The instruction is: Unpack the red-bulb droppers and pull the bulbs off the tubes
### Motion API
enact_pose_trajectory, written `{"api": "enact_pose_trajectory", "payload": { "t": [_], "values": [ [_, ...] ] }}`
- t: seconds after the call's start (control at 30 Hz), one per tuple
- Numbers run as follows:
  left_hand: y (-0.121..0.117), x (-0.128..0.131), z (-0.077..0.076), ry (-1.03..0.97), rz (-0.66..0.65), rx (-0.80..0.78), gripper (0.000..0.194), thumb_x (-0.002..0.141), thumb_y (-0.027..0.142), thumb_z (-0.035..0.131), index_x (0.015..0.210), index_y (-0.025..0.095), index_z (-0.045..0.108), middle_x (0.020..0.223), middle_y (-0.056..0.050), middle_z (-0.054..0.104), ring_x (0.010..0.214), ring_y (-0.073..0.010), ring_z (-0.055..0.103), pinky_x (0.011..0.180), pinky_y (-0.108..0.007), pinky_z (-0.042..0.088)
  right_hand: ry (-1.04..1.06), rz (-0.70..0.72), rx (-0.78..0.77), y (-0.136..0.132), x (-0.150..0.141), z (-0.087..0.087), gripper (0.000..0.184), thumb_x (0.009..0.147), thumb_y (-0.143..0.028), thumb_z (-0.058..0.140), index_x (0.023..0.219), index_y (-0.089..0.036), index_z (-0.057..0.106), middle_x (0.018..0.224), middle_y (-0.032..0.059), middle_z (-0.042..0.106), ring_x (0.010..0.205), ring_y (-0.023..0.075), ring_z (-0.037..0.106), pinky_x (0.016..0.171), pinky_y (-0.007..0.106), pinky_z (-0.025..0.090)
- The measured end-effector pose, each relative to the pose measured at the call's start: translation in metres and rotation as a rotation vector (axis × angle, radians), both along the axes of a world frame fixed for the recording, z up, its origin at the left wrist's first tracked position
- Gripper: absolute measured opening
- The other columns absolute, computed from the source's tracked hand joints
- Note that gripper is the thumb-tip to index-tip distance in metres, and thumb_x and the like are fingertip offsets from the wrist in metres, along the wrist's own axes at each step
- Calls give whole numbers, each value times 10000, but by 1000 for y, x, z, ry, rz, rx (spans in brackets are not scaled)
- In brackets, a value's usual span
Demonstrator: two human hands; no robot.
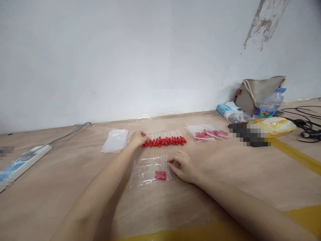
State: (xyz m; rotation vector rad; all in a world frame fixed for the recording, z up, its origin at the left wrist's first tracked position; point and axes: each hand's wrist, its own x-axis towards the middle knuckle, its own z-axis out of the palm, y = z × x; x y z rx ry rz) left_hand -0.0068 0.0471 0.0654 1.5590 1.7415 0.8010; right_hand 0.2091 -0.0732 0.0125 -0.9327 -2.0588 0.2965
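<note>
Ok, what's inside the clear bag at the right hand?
Two red pieces show through the clear bag, side by side near the edge at the right hand. Whatever lies directly beneath them is covered.

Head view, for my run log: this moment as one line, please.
left hand: at red-tipped sticks | right hand: holding bag edge | bag: two red pieces inside

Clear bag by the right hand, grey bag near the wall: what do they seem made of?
The clear flat bag is likely thin, glossy plastic film: bright crinkled highlights, two red pieces visible through it. The slouching grey bag looks matt, perhaps canvas or felt: its surface shows no glare.
</note>
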Motion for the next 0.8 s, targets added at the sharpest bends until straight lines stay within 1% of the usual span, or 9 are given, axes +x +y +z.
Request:
{"api": "enact_pose_trajectory", "payload": {
  "t": [0.07, 0.13, 0.17, 0.23, 0.3, 0.37, 0.5, 0.67, 0.8],
  "values": [
    [-22, -3, -4, 42, -11, 91, 261, 690, 275, 660, 909, 149, 596, 942, -78, 619, 942, -224, 547, 826, -312, 435, -23, -16, -13, 0, 0, -1, 93, 749, -137, 546, 767, -221, 582, 723, -6, 625, 738, 151, 527, 723, 312, 375],
    [-55, -8, -11, 70, -93, 167, 190, 733, 292, 607, 890, 186, 614, 960, -53, 626, 957, -207, 550, 864, -310, 423, -48, -42, -23, 0, 0, -1, 85, 741, -145, 559, 740, -224, 591, 672, -17, 616, 709, 146, 524, 713, 310, 361],
    [-73, -12, -15, 109, -245, 264, 206, 773, 315, 553, 930, 196, 614, 998, -53, 622, 982, -206, 546, 883, -323, 420, -60, -54, -29, -1, 0, 0, 81, 737, -151, 566, 733, -226, 598, 655, -21, 613, 697, 144, 523, 707, 309, 354],
    [-108, -21, -22, 198, -513, 340, 303, 816, 349, 488, 1090, 248, 571, 1161, -43, 562, 1096, -207, 491, 955, -352, 377, -76, -66, -32, -1, -1, 1, 67, 728, -170, 587, 728, -231, 614, 648, -21, 615, 684, 143, 523, 698, 310, 348],
    [-134, -28, -26, 318, -681, 349, 439, 819, 370, 488, 1249, 292, 447, 1315, -30, 442, 1221, -215, 378, 1028, -377, 295, -88, -45, -26, -1, -2, 2, 57, 723, -191, 605, 735, -239, 635, 662, -14, 622, 686, 146, 526, 693, 312, 353],
    [-147, -32, -28, 425, -755, 354, 515, 824, 394, 480, 1315, 314, 344, 1376, -17, 358, 1271, -218, 305, 1069, -415, 207, -89, 43, -23, -1, -3, 3, 67, 736, -204, 603, 761, -241, 653, 695, -2, 629, 703, 146, 533, 691, 305, 373],
    [-148, -26, -33, 511, -737, 348, 475, 869, 385, 397, 1330, 314, 308, 1401, -9, 307, 1295, -202, 260, 1080, -441, 155, -58, 221, -36, -1, -6, 3, 137, 768, -245, 583, 882, -242, 660, 826, 27, 639, 799, 150, 559, 738, 299, 411],
    [-147, -19, -41, 528, -641, 348, 452, 891, 375, 339, 1334, 285, 310, 1406, -16, 294, 1300, -171, 248, 1090, -417, 134, -81, 249, -148, 0, -5, 4, 279, 736, -356, 625, 993, -248, 637, 888, 30, 646, 836, 160, 575, 772, 304, 425],
    [-149, -17, -44, 505, -576, 355, 458, 888, 396, 346, 1326, 264, 332, 1397, -40, 315, 1289, -178, 273, 1086, -415, 153, -144, 307, -211, 1, -2, 12, 253, 711, -397, 637, 912, -246, 663, 883, 13, 646, 800, 154, 580, 760, 289, 428]
  ]
}}
